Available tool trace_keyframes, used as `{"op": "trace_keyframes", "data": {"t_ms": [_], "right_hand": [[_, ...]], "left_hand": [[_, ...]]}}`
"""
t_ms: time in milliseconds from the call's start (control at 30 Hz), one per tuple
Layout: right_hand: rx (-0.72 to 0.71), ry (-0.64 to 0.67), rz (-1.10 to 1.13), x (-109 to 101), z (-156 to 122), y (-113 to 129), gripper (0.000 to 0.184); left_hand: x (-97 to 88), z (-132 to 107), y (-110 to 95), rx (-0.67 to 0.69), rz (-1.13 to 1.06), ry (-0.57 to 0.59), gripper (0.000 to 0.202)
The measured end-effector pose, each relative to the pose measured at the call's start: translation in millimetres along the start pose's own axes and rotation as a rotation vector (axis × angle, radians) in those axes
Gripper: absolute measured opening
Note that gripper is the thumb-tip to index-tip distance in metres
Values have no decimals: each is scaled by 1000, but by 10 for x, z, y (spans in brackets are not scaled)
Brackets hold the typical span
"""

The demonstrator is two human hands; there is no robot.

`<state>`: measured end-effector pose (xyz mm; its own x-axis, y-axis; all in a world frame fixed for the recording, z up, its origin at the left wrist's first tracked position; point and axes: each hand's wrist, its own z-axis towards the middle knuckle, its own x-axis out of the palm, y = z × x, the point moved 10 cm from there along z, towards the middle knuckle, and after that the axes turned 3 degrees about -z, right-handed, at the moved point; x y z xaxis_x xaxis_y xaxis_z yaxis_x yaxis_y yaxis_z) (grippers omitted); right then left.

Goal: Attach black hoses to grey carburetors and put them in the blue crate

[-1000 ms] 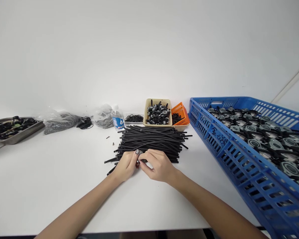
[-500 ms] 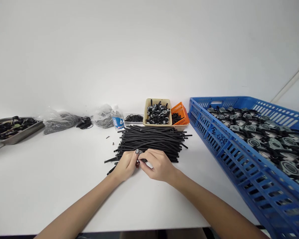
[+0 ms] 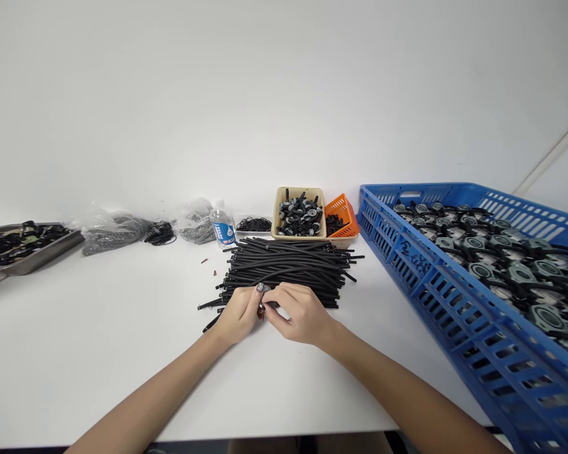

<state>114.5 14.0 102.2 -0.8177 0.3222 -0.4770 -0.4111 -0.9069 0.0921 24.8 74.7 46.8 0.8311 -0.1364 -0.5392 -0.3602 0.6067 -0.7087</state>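
My left hand and my right hand meet at the front edge of a pile of black tubes. Both have their fingers closed, thumb tips nearly touching, around a small dark part. Most of that part is covered by the fingers, so its kind cannot be made out. Just beyond the hands, the tubes lie crosswise on the white table in a thick layer, some with small clips at their ends.
A blue crate full of grey and black assemblies stands on the right. Behind the tubes are a cream bin of wheel-like parts, an orange basket and a bottle. Plastic bags and a metal tray sit left.
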Motion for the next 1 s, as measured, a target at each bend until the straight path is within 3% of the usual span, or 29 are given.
{"op": "trace_keyframes", "data": {"t_ms": [1000], "right_hand": [[12,21,-11,25,-12,-17,10]], "left_hand": [[-7,6,-11,1,8,-3,61]]}}
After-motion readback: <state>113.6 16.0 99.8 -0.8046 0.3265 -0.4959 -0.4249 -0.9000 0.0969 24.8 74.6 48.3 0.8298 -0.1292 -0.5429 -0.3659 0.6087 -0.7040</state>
